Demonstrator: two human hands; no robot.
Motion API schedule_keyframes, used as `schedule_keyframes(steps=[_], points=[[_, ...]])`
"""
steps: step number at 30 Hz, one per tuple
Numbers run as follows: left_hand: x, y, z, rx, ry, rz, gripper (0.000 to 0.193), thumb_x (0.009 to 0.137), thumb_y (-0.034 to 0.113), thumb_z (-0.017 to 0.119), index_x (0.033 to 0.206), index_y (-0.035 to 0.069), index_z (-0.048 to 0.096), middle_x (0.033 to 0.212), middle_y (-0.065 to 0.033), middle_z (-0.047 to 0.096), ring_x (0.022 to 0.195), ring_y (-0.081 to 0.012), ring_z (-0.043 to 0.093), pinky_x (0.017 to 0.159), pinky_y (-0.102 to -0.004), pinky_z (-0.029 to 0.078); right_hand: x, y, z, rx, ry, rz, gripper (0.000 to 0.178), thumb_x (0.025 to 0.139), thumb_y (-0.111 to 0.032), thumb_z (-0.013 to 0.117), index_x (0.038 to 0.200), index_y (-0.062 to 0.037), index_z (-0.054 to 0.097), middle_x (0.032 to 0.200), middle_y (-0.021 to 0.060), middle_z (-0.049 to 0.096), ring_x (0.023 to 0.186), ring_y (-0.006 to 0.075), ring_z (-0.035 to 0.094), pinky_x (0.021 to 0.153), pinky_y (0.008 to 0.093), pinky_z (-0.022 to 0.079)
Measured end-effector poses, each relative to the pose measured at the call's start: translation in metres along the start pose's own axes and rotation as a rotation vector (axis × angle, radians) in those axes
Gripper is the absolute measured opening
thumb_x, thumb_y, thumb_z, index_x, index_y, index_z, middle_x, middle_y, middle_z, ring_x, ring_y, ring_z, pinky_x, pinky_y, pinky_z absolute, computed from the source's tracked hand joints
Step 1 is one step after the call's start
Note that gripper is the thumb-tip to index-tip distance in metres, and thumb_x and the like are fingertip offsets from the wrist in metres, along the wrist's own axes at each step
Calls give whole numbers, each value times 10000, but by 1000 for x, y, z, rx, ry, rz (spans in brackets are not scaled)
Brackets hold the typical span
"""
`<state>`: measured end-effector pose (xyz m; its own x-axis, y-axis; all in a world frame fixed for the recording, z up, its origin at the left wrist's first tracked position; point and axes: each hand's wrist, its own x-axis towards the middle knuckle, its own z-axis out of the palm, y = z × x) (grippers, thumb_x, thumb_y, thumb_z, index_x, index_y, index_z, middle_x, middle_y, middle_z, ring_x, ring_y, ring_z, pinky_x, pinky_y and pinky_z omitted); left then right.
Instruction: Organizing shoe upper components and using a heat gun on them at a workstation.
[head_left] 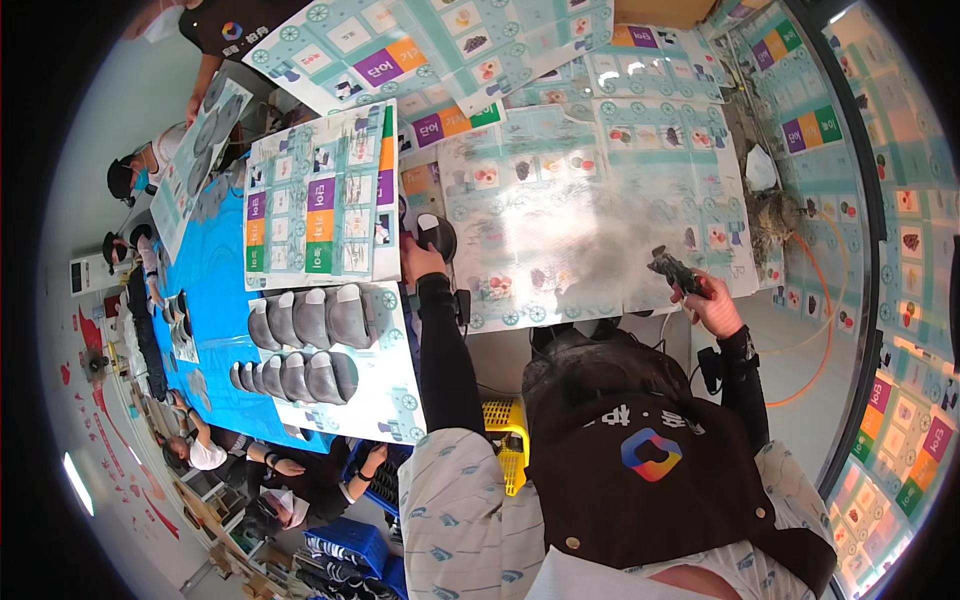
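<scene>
My left hand (422, 260) is closed on a dark rounded piece (436, 236), shaped like a shallow cup, at the left edge of the printed work surface. My right hand (711, 306) grips a short dark hand-held tool (674, 269) over the right side of that surface. The tool's front end points up and left, away from me; its exact kind is hard to make out. On the board to my left lie two rows of dark, shell-like curved pieces (312, 318), overlapping one another. The printed work surface (560, 230) carries grey smudges near the tool.
Printed panels (440, 60) stand along the back and a boxy printed panel (320, 200) at left. An orange hose (829, 340) curves down at right. A yellow basket (510, 440) sits below the table. Other people work around a blue-covered table (215, 330).
</scene>
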<state>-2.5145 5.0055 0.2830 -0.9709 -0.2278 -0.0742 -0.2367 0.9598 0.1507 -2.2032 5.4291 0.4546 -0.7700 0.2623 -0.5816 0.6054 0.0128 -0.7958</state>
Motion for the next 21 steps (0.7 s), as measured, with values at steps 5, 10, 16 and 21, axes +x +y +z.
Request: schedule_keyframes(steps=[5,10,16,21], points=[[-66,27,-40,-353,12,103,363,851,251,681,1108,24,561,967,-218,696,893,-434,673,764,-514,531,5,-2,-5,-18,34,-30,279,770,-82,546,1026,-12,633,804,15,682,560,91,538,477,267,454],[-127,61,-33,-426,-136,257,319,857,227,676,1051,-19,620,946,-219,705,854,-414,679,753,-475,529,14,4,-12,-85,41,-62,260,808,-122,603,1050,-37,649,785,26,665,573,114,565,506,297,486],[-169,79,52,-836,-544,244,336,852,236,750,1015,-53,701,941,-164,731,832,-226,697,760,-375,539,14,-5,3,-175,-23,-141,246,810,-148,683,1037,-59,649,739,42,621,567,136,556,530,314,479],[-204,130,21,-1384,-785,107,432,909,130,703,1279,-38,555,1150,-104,675,976,-190,658,882,-336,527,-1,8,-17,-22,78,-1,234,822,-147,630,1030,-41,636,810,117,687,680,238,619,680,379,491]])
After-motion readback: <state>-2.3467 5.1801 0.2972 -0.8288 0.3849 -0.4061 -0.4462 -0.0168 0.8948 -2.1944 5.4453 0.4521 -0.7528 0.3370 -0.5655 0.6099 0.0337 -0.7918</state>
